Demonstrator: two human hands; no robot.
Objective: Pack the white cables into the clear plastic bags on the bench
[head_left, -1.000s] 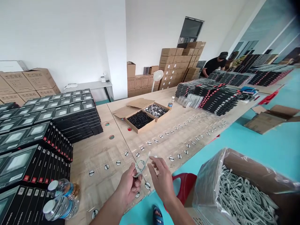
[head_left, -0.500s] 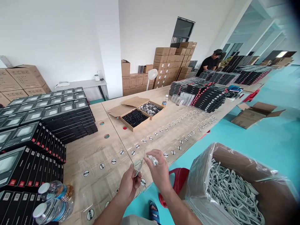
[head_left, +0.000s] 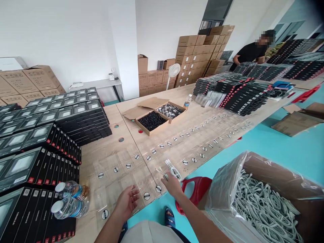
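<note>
Pale cable [head_left: 160, 170], short length visible: in the right hand [head_left: 172, 185], pinched at the fingertips, its ends protruding beyond them; these point away from the wearer and to the left, the long axis running along that same slant. Coiled pale cable [head_left: 173, 169], one bundle: on the worktop [head_left: 177, 131], just beyond the right hand's fingers, contact with them unclear; straight ends aimed away and slightly left, looped end toward the near edge on the right, long axis slanting between the two. Left hand [head_left: 128, 201], one: unoccupied, palm partly turned up, fingers loosely curled, at the near edge, left of the right hand. Clear film with round labels [head_left: 186, 162], in rows: flat on the worktop, beyond both hands. Large lined carton [head_left: 221, 194], open, with many pale cables [head_left: 263, 206]: right of the right hand, red stool [head_left: 203, 189] between. Clear bottles [head_left: 70, 207], two, white-capped: left of the left hand, tilted toward it. Black boxes [head_left: 48, 168], stacked: farther left, behind and beside the bottles. Shallow carton [head_left: 159, 127] of small black pieces: well beyond both hands. Co-worker [head_left: 249, 54], black top: far beyond, to the right.
</note>
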